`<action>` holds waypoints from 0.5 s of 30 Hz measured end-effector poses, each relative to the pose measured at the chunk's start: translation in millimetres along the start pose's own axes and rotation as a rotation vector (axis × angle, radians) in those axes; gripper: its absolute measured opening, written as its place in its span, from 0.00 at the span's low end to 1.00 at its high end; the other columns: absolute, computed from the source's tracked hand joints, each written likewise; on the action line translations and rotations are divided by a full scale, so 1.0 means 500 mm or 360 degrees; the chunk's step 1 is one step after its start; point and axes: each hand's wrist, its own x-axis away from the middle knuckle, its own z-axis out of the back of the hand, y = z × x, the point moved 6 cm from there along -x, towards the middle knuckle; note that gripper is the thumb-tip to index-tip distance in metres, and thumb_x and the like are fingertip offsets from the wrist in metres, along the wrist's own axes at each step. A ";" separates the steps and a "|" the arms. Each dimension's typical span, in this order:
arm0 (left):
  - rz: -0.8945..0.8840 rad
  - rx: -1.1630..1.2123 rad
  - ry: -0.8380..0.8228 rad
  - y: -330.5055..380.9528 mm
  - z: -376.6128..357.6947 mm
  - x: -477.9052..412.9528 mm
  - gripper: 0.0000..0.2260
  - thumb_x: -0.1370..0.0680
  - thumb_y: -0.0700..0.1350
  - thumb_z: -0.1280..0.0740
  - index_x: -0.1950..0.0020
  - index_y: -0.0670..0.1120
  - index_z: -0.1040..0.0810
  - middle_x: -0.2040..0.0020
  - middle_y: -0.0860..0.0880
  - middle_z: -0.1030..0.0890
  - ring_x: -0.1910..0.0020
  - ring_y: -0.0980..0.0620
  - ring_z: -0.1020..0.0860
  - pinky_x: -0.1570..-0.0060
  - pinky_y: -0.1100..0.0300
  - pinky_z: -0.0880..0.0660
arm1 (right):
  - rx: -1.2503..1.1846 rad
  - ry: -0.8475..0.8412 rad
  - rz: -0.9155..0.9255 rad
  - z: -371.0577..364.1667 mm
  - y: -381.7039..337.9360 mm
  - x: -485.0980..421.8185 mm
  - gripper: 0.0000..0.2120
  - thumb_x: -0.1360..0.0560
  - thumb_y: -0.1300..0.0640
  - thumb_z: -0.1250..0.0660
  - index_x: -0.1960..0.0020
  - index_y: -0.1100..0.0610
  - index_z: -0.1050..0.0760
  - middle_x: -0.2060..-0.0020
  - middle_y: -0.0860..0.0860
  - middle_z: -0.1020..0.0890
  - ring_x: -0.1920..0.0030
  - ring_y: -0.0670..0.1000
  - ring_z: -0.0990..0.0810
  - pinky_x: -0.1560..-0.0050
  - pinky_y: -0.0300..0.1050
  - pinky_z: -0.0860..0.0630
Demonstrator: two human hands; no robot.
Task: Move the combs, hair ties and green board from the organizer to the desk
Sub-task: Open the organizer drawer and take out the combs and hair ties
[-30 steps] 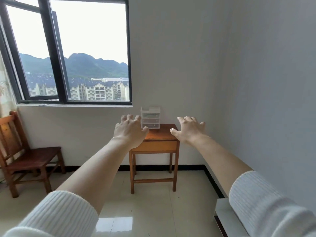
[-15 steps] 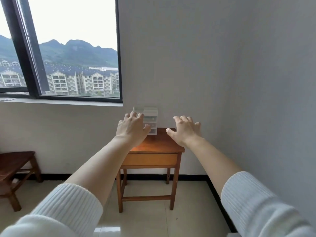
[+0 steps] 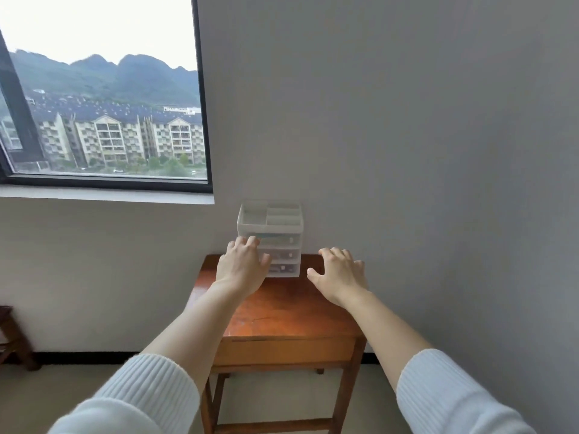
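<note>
Translucent plastic organizer point(image 3: 270, 239) being kept against wall at desk point(image 3: 283, 311) rear. Left hand point(image 3: 241, 267), right hand point(image 3: 340, 274) being held out, fingers spread, nothing gripped — likely readied for drawers.

Clear white organizer point(image 3: 270, 233) (a teal strip in its top drawer), reddish-brown desk point(image 3: 282, 314), ribbed white sleeves point(image 3: 147, 393).

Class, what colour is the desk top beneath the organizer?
Reddish-brown wood, glossy: the desk, seen best in the head view.
</note>
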 end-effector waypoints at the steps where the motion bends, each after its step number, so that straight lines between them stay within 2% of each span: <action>1: 0.0029 0.0015 -0.0033 -0.017 -0.031 -0.039 0.19 0.23 0.50 0.43 0.34 0.45 0.31 0.36 0.44 0.28 0.36 0.44 0.32 0.44 0.48 0.29 | -0.0024 -0.0031 -0.0022 -0.029 0.008 -0.038 0.24 0.25 0.42 0.41 0.34 0.54 0.32 0.37 0.52 0.26 0.35 0.54 0.31 0.41 0.55 0.34; 4: 0.0156 0.0098 -0.0147 -0.067 -0.127 -0.139 0.18 0.23 0.49 0.43 0.35 0.45 0.30 0.35 0.43 0.28 0.35 0.44 0.33 0.43 0.49 0.29 | -0.0103 -0.0138 -0.0082 -0.115 0.033 -0.140 0.25 0.26 0.42 0.41 0.33 0.53 0.32 0.36 0.52 0.26 0.35 0.54 0.32 0.40 0.56 0.34; 10: 0.0376 0.0352 -0.0378 -0.139 -0.325 -0.301 0.22 0.23 0.49 0.43 0.29 0.47 0.33 0.31 0.43 0.29 0.33 0.43 0.35 0.38 0.50 0.33 | -0.0246 -0.0341 -0.0098 -0.270 0.069 -0.321 0.26 0.25 0.43 0.42 0.31 0.53 0.34 0.34 0.51 0.29 0.34 0.53 0.35 0.37 0.56 0.36; 13: 0.0521 0.0593 -0.0425 -0.155 -0.410 -0.364 0.20 0.23 0.48 0.42 0.31 0.46 0.31 0.35 0.42 0.25 0.37 0.44 0.28 0.43 0.54 0.30 | -0.0379 -0.0427 -0.0090 -0.336 0.078 -0.399 0.26 0.25 0.43 0.41 0.30 0.52 0.35 0.33 0.51 0.30 0.32 0.54 0.36 0.36 0.56 0.37; 15: 0.0712 0.0882 -0.0409 -0.162 -0.453 -0.394 0.19 0.23 0.47 0.41 0.32 0.45 0.29 0.36 0.44 0.23 0.38 0.45 0.26 0.45 0.57 0.30 | -0.0544 -0.0520 -0.0115 -0.377 0.083 -0.440 0.26 0.26 0.43 0.40 0.30 0.51 0.35 0.33 0.50 0.30 0.31 0.54 0.36 0.35 0.55 0.36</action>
